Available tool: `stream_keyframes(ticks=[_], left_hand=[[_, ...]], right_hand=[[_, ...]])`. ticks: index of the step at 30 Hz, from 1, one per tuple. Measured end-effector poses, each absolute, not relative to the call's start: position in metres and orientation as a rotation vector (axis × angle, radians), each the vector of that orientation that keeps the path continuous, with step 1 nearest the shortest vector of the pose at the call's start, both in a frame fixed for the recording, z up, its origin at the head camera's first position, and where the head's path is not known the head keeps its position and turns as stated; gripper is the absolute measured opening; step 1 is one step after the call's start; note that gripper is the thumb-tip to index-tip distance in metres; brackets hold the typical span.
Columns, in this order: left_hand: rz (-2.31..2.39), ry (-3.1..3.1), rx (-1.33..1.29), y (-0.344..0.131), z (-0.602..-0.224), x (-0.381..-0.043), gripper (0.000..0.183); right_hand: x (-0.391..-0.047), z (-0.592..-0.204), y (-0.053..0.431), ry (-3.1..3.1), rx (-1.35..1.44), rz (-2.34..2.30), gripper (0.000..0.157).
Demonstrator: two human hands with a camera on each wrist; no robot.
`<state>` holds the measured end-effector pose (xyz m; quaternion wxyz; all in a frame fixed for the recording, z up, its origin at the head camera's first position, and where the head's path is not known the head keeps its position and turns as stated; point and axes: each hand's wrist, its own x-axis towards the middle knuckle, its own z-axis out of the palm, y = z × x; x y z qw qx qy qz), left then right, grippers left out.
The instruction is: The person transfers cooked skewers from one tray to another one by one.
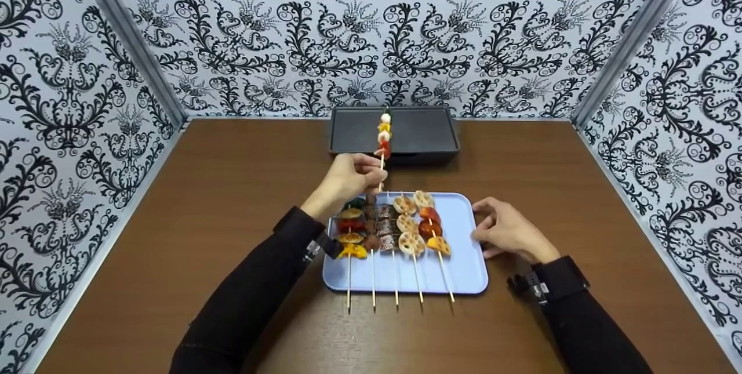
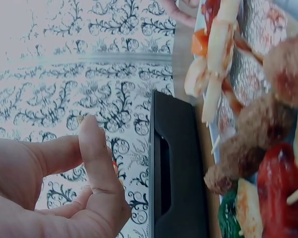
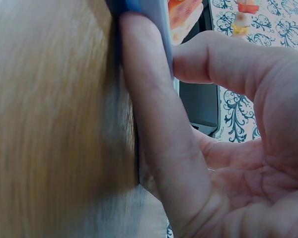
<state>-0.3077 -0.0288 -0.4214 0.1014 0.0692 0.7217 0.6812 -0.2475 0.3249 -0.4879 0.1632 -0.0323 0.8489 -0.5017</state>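
Note:
My left hand [image 1: 352, 180] pinches the bare stick of a skewer [image 1: 384, 137] between thumb and fingers. White, yellow and red pieces are on this skewer, which points up and away, before the black grill plate [image 1: 426, 130]. On the light-blue tray [image 1: 464, 258] lie several more skewers: mixed vegetables [image 1: 351, 224], meatballs [image 1: 371, 240], dark glazed pieces [image 1: 387, 228], lotus root slices [image 1: 411, 243] and red and orange pieces [image 1: 430, 229]. At the tray's right edge, my right hand [image 1: 513, 232] holds the rim, thumb [image 3: 191, 62] on top and a finger [image 3: 154, 109] along its outer side.
The brown wooden table [image 1: 249, 188] carries the tray and the grill plate behind it. Patterned panels [image 1: 371, 37] with grey corner posts [image 1: 637, 37] enclose the back and both sides. Stick ends [image 1: 396, 304] of the skewers overhang the tray's front edge.

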Motion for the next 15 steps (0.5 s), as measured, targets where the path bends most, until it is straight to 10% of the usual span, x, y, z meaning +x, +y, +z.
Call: stream_keyframes(ticks=[15], left_hand=[[1.999,2.026,0.315,-0.014,-0.430,-0.278,0.027]], right_hand=[[-0.245,-0.484,0.324,2.391,-0.073,-1.446,0.067]])
